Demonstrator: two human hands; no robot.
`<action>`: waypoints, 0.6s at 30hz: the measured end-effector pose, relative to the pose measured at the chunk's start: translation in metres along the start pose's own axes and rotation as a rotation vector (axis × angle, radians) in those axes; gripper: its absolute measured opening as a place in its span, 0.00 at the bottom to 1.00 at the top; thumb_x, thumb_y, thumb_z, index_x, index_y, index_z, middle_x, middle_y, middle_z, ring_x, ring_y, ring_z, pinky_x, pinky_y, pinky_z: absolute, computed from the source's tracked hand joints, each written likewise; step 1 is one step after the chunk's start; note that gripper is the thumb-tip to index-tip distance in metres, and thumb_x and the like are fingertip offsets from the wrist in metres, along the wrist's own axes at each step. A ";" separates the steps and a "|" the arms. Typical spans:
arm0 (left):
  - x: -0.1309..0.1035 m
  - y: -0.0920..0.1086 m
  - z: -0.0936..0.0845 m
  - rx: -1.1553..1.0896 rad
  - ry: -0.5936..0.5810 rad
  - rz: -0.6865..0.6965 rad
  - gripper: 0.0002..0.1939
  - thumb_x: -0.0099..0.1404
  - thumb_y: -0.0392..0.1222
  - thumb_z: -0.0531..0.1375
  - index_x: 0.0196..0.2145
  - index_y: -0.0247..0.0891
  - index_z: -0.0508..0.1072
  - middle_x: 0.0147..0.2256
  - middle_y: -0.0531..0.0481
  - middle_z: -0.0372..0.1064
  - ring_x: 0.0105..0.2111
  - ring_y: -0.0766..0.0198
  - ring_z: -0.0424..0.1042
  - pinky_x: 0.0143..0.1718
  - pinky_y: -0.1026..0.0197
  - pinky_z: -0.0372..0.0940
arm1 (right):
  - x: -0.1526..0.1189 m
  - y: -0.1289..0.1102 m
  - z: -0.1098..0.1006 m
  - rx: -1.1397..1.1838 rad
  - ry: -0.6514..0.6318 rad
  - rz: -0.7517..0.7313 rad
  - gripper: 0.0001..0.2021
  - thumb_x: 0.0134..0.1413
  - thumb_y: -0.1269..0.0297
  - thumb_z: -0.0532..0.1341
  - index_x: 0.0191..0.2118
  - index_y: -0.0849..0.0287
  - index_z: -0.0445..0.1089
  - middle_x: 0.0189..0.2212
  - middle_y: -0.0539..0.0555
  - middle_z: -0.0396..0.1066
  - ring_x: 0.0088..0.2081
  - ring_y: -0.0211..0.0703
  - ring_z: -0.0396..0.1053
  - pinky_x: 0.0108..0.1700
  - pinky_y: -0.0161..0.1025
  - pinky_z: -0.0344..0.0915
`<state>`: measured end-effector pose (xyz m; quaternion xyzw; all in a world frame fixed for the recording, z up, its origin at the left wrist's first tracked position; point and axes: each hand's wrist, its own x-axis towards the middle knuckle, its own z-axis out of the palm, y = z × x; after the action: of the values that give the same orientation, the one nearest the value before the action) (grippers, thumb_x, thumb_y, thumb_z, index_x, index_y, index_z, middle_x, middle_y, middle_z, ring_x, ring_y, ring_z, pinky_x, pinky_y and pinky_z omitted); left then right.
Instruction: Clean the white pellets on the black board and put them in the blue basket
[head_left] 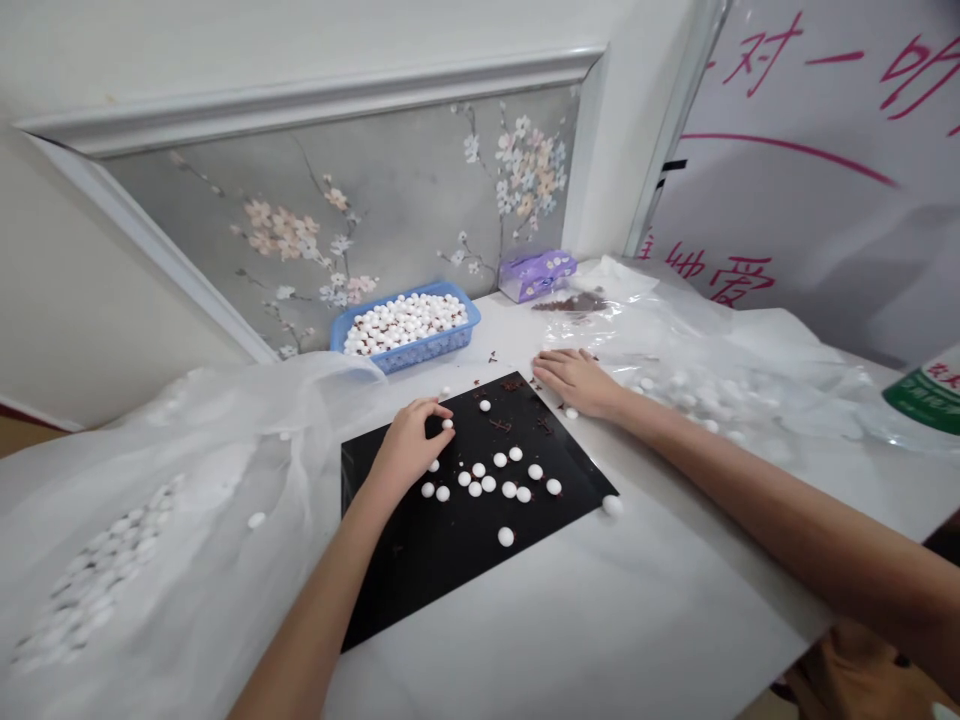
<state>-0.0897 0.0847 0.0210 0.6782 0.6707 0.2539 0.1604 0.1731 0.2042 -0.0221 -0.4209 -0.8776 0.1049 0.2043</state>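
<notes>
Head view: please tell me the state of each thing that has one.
Left hand: pinching a small round white ball
Right hand: palm down on the white table
Blue rectangular plastic basket: uncovered, filled with white balls
Black rectangular sheet: flat, holding white balls and brown bits
Clear plastic bag at right: crumpled, white balls showing through
Sheer white plastic at left: rumpled, also showing white balls
Purple box-shaped packet: cannot tell if open or shut

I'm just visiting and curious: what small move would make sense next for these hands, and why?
Perhaps the right hand should pick up one of the loose brown pieces. The left hand appears to pinch a white ball already, while the right is palm-down close to those pieces on the black sheet; whatever is under it is hidden.
</notes>
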 end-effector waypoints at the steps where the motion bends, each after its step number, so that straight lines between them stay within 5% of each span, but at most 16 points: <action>1: 0.001 -0.001 0.000 0.000 -0.009 0.002 0.07 0.53 0.39 0.60 0.32 0.41 0.73 0.49 0.46 0.67 0.50 0.52 0.65 0.52 0.52 0.57 | 0.000 -0.001 0.001 0.011 -0.008 0.007 0.21 0.64 0.56 0.43 0.49 0.60 0.68 0.53 0.62 0.62 0.55 0.60 0.55 0.54 0.66 0.45; 5: 0.011 0.002 0.000 0.036 0.033 -0.013 0.12 0.57 0.42 0.57 0.40 0.42 0.73 0.47 0.45 0.68 0.48 0.50 0.66 0.49 0.52 0.59 | 0.002 -0.003 0.002 0.044 0.054 -0.012 0.18 0.63 0.58 0.46 0.47 0.60 0.69 0.51 0.62 0.64 0.53 0.60 0.59 0.54 0.67 0.45; 8: 0.024 0.006 0.003 0.065 0.101 -0.026 0.17 0.60 0.41 0.53 0.46 0.42 0.71 0.48 0.44 0.68 0.48 0.49 0.65 0.48 0.51 0.59 | 0.002 -0.001 0.001 0.071 0.148 -0.010 0.15 0.59 0.66 0.50 0.46 0.63 0.69 0.47 0.63 0.67 0.50 0.55 0.62 0.55 0.59 0.52; 12: 0.041 0.005 0.015 0.054 0.150 -0.044 0.14 0.59 0.37 0.52 0.39 0.37 0.75 0.42 0.41 0.71 0.42 0.48 0.69 0.44 0.50 0.61 | 0.000 -0.001 -0.003 0.131 0.265 -0.045 0.12 0.57 0.71 0.50 0.40 0.63 0.70 0.38 0.60 0.70 0.42 0.47 0.67 0.47 0.46 0.63; 18: 0.047 0.005 0.020 -0.086 0.248 -0.070 0.07 0.55 0.36 0.57 0.30 0.37 0.75 0.31 0.44 0.73 0.31 0.53 0.71 0.38 0.54 0.63 | -0.010 -0.019 -0.015 0.226 0.320 -0.209 0.09 0.59 0.65 0.52 0.38 0.59 0.68 0.32 0.57 0.70 0.35 0.45 0.67 0.39 0.43 0.64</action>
<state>-0.0755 0.1332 0.0138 0.6104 0.6972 0.3583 0.1139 0.1717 0.1849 -0.0044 -0.3132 -0.8555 0.1128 0.3965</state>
